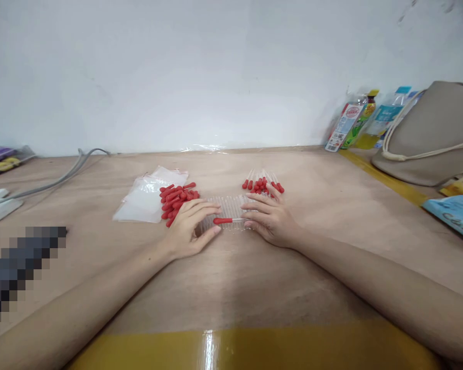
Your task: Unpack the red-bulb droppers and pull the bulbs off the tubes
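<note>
Between my hands is a dropper with a red rubber bulb (223, 221) and a clear thin tube, lying crosswise above a row of clear tubes (231, 206). My right hand (272, 218) has the dropper's tube end between its thumb and fingers. Close to the bulb, my left hand (191, 226) is open, thumb and fingers apart on either side of the bulb end. A pile of loose red rubber bulbs (174, 200) lies just beyond my left hand. Beyond my right hand is a group of droppers with red bulbs (259, 185), tubes pointing away.
Clear plastic bags (144, 200) lie left of the bulb pile. A grey cable (67, 177) runs along the left. Bottles (389, 118), a carton (345, 127), a beige drawstring bag (428, 133) and a blue packet (455, 216) stand or lie at right. A wall (216, 77) closes the back.
</note>
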### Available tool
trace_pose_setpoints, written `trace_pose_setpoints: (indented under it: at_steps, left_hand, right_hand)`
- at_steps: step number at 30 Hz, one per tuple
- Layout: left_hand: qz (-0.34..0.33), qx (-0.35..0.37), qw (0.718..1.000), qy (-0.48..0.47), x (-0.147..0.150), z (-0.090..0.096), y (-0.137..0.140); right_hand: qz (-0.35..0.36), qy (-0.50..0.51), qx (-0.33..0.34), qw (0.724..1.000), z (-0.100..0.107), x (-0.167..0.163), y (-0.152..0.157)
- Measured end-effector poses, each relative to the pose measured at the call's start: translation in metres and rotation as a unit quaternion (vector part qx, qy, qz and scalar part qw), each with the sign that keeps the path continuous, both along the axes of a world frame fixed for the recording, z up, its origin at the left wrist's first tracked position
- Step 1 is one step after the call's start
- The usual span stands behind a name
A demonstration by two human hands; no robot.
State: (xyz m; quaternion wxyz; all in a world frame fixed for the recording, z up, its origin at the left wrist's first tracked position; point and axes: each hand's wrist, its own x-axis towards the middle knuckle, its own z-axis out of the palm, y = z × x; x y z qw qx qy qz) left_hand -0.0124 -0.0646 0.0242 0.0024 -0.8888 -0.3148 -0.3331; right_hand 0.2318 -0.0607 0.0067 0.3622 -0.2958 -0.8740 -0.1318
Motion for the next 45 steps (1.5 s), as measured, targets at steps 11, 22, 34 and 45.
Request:
trace_pose_setpoints:
  at_steps: [11,22,34,45]
  left_hand:
    - [-0.034,0.037,0.998,0.031,0.021,-0.005,0.001]
    - [-0.028,0.062,0.992,0.106,0.02,0.0,-0.006]
    - [-0.041,0.052,0.991,0.119,0.017,0.003,-0.01]
    - [-0.032,0.098,0.99,0.099,0.0,-0.001,-0.011]
  right_hand:
    - [0.017,0.001,-0.026,1.0,0.003,-0.009,-0.006]
    - [0.102,0.017,-0.025,0.994,0.0,-0.013,-0.006]
    - [0.117,0.004,0.052,0.992,0.001,-0.007,-0.01]
    - [0.078,0.018,0.063,0.995,0.002,0.011,-0.009]
